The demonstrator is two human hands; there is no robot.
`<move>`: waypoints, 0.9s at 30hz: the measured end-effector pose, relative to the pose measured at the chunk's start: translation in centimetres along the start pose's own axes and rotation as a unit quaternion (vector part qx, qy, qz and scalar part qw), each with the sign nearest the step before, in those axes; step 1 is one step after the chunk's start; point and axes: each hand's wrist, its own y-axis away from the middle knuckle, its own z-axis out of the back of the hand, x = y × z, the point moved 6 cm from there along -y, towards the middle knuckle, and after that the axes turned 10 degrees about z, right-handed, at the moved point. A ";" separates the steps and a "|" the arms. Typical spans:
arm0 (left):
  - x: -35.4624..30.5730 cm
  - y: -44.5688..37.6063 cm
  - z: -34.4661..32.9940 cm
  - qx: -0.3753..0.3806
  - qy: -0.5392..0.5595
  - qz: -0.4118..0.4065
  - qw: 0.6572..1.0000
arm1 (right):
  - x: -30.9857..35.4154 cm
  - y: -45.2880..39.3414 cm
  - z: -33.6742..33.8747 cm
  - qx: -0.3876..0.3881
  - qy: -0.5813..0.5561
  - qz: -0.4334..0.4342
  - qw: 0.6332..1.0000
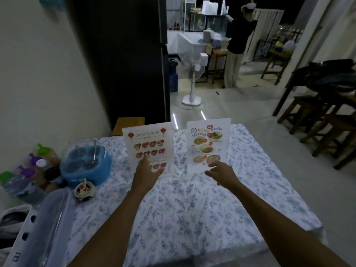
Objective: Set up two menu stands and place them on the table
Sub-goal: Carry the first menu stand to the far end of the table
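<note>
Two clear menu stands are upright side by side on the table [192, 209], which wears a blue floral cloth. The left stand [149, 140] holds a Chinese food menu. The right stand [209, 139] holds a menu with food photos. My left hand [147, 170] is spread in front of the left stand's lower part, fingertips against it. My right hand [221, 173] hovers just in front of the right stand's lower edge, fingers loosely apart and holding nothing.
A blue condiment caddy [86, 164], several sauce bottles [38, 166], a small dish [84, 189] and a clear plastic box [44, 224] crowd the table's left side. Wooden stools [316, 120] stand to the right. A white fan [192, 81] and a person [238, 43] are further back.
</note>
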 end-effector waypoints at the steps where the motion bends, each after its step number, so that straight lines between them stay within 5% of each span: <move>1: -1.0 0.6 -0.8 0.005 -0.010 -0.005 1.000 | -0.6 0.6 0.6 -0.009 -0.006 -0.007 1.000; 13: -6.4 2.0 -10.4 0.083 -0.065 -0.051 0.993 | -8.6 4.0 6.2 -0.083 -0.057 -0.112 0.989; 27: -5.7 -6.6 -16.3 0.116 -0.102 0.035 0.987 | -11.7 -9.8 4.5 -0.029 -0.027 -0.093 0.995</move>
